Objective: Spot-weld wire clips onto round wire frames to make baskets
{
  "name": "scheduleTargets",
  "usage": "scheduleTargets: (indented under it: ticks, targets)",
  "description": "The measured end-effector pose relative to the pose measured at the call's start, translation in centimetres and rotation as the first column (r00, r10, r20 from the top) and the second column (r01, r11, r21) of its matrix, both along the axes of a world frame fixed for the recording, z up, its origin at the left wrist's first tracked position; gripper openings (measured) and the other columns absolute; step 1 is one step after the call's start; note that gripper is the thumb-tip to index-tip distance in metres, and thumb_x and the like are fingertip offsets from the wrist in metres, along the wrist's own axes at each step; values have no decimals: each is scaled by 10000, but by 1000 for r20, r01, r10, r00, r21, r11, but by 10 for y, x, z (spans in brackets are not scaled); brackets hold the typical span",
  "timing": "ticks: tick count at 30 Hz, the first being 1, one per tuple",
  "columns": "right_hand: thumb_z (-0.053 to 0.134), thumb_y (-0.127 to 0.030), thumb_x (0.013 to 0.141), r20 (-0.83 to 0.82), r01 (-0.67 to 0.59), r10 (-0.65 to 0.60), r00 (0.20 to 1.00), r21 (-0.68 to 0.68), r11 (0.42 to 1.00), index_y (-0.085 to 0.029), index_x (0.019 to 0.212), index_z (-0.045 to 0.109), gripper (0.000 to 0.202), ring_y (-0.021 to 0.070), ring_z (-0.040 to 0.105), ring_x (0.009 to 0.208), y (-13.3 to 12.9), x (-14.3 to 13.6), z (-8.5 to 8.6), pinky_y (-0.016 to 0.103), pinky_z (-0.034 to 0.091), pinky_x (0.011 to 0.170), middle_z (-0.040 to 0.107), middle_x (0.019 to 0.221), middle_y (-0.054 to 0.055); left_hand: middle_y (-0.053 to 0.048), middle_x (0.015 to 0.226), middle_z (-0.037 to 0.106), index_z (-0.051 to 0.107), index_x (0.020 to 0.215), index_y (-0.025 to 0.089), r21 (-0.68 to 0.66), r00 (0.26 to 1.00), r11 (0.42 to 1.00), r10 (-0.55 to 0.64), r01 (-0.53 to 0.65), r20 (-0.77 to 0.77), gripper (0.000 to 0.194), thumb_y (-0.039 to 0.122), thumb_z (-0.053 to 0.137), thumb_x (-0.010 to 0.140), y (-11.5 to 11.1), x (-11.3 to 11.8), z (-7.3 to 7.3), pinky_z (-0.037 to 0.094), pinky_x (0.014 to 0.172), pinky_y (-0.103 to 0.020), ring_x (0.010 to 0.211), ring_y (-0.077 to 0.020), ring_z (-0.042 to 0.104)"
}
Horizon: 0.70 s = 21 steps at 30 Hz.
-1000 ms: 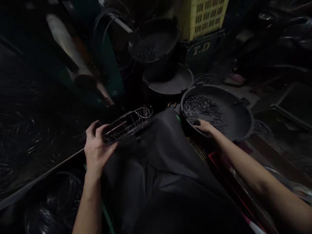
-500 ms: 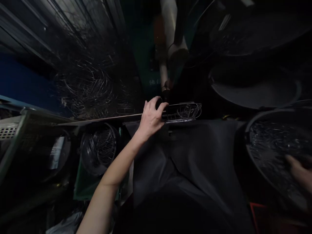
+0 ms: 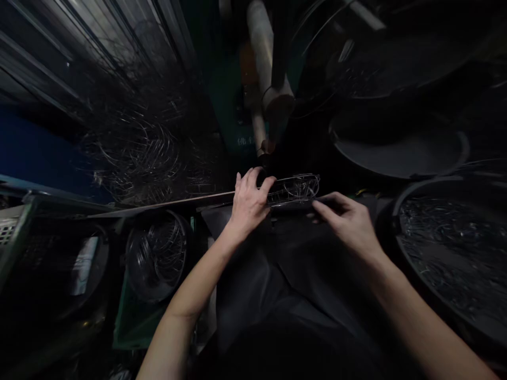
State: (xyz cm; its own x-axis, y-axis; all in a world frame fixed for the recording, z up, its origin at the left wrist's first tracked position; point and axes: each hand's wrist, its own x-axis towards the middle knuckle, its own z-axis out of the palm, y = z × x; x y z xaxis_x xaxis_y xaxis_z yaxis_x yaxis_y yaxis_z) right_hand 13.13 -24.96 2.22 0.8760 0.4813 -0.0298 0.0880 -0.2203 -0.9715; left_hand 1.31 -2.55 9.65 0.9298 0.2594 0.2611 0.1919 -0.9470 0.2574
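A wire frame (image 3: 298, 189), a long shape of thin metal wires with loops at its right end, lies across the front of the bench below the machine. My left hand (image 3: 250, 199) is closed on its left part, fingers curled over the top. My right hand (image 3: 350, 216) is just off the frame's right end, thumb and fingertips pinched together. Whatever lies between those fingertips is too small and dark to make out. Above my left hand stands the machine's pale cylindrical arm (image 3: 259, 124), its dark tip close over my fingers.
At right, a round tub (image 3: 400, 232) holds many small metal pieces. Another large basin (image 3: 404, 153) stands behind it. To the left are a round container (image 3: 137, 285) of wire rings, a green crate (image 3: 125, 322) and a tangled heap of wire (image 3: 146, 148).
My right hand has come out of the tub of metal pieces, moving left to the frame's right end. My left hand stays on the wire frame. The view has shifted slightly.
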Motion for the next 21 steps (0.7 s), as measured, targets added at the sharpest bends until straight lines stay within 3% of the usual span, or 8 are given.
scheduleTargets:
  ticks: [3, 5, 8, 10, 15, 21]
  targets:
    - [684, -462, 780, -29, -52, 51, 998, -27, 998, -187, 857, 647, 288, 161, 622, 623, 44, -7, 21, 275, 505, 587, 665, 730, 15, -173, 1383, 466, 517, 1243, 203, 35, 1000, 999, 1, -1, 4, 529, 130, 680, 745, -3, 1, -1, 276, 1151, -582, 1348, -328, 423]
    - [673, -435, 784, 38, -47, 51, 998, -100, 994, -185, 840, 657, 257, 152, 618, 640, 67, -13, 36, 256, 485, 587, 668, 739, 14, -168, 1382, 473, 523, 1237, 207, 57, 1000, 998, -1, 0, 18, 481, 136, 653, 779, -5, 1, -2, 282, 1148, -579, 1347, -324, 426]
    - [634, -402, 812, 211, 19, 18, 977, -175, 984, -188, 834, 671, 218, 139, 608, 649, 86, -23, 53, 243, 457, 595, 676, 764, 11, -179, 1398, 455, 520, 1240, 193, 76, 999, 997, 1, -5, 43, 452, 140, 629, 805, -6, 0, -3, 294, 1142, -574, 1367, -330, 402]
    - [604, -384, 838, 288, 35, 5, 958, -133, 991, -184, 836, 668, 210, 134, 604, 645, 90, -30, 59, 243, 461, 611, 676, 773, 14, -183, 1404, 443, 510, 1249, 183, 68, 998, 998, 11, -15, 63, 471, 138, 637, 798, -4, 0, -4, 300, 1141, -570, 1376, -336, 389]
    - [586, -364, 873, 422, 66, -52, 905, -18, 998, -181, 881, 676, 204, 144, 621, 705, 93, -36, 54, 257, 494, 695, 683, 818, 25, -186, 1410, 436, 503, 1244, 174, 17, 994, 1000, 17, -19, 106, 521, 159, 692, 759, 1, 3, -3, 303, 1143, -568, 1381, -349, 381]
    - [590, -362, 887, 477, 85, -80, 875, 11, 996, -182, 921, 678, 203, 160, 638, 757, 97, -28, 43, 290, 507, 762, 692, 869, 35, -178, 1418, 430, 500, 1244, 174, 3, 989, 1000, 12, -13, 145, 517, 106, 658, 756, 5, 10, -4, 297, 1154, -551, 1396, -338, 363]
